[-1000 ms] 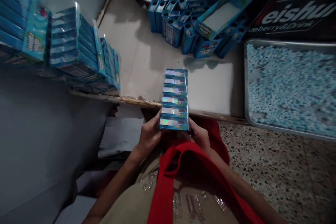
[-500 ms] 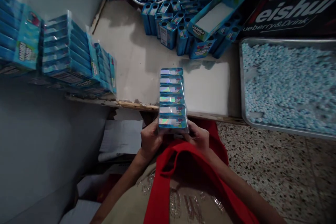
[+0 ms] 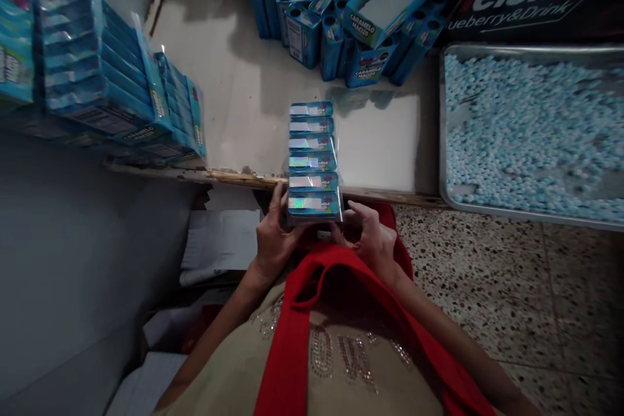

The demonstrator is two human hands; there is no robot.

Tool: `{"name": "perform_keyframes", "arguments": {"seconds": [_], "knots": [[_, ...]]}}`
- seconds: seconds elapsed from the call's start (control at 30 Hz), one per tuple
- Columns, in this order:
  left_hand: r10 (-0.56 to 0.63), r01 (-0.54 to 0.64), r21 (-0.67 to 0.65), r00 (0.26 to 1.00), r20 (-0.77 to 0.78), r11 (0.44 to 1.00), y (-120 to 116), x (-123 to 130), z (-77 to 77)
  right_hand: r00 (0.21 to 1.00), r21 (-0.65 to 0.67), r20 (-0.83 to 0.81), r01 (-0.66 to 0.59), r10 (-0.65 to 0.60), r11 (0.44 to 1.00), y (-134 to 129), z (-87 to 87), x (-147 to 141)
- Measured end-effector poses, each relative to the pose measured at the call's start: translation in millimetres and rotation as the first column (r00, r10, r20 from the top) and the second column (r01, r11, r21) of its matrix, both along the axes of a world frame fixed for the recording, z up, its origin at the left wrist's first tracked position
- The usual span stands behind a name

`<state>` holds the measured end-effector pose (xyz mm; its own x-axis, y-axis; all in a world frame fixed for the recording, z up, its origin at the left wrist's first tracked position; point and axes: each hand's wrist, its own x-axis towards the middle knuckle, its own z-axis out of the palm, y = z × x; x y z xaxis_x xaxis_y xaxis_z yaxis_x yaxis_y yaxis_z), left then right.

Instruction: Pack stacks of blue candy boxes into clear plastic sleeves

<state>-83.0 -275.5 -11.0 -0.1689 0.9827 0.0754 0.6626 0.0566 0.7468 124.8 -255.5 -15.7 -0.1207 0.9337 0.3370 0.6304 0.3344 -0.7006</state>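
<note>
A pale counter (image 3: 253, 91) runs across the upper half of the view, its worn front edge just ahead of the person's lap, with speckled floor (image 3: 511, 299) to the right. Both hands grip a wrapped pack (image 3: 312, 159) of six small blue boxes with shiny tops, lined up in a row that reaches out over the counter's edge. The left hand (image 3: 273, 240) is closed on the pack's near left side, its fingers curled up along it. The right hand (image 3: 370, 237) clasps the near right corner, its fingers bent against the clear wrap. Stacked packs (image 3: 112, 78) sit at the counter's left end. At the back stand open blue boxes (image 3: 316, 26), with a carton (image 3: 390, 3) lying across them. A metal tray (image 3: 531, 133) of pale blue candies lies to the right, well apart from the hands.
</note>
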Motion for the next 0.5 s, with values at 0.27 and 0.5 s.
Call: {"name": "perform_keyframes", "arguments": {"seconds": [0.27, 0.5], "knots": [[-0.010, 0.070, 0.369, 0.987, -0.163, 0.927, 9.9, -0.2, 14.2, 0.974, 0.315, 0.086, -0.225, 0.209, 0.922, 16.8, 26.7, 15.4], [0.003, 0.062, 0.357, 0.984, -0.179, 0.932, 7.3, -0.8, 9.0, 0.976, 0.252, 0.114, -0.211, 0.188, 0.944, 17.5, 25.1, 17.9]]}}
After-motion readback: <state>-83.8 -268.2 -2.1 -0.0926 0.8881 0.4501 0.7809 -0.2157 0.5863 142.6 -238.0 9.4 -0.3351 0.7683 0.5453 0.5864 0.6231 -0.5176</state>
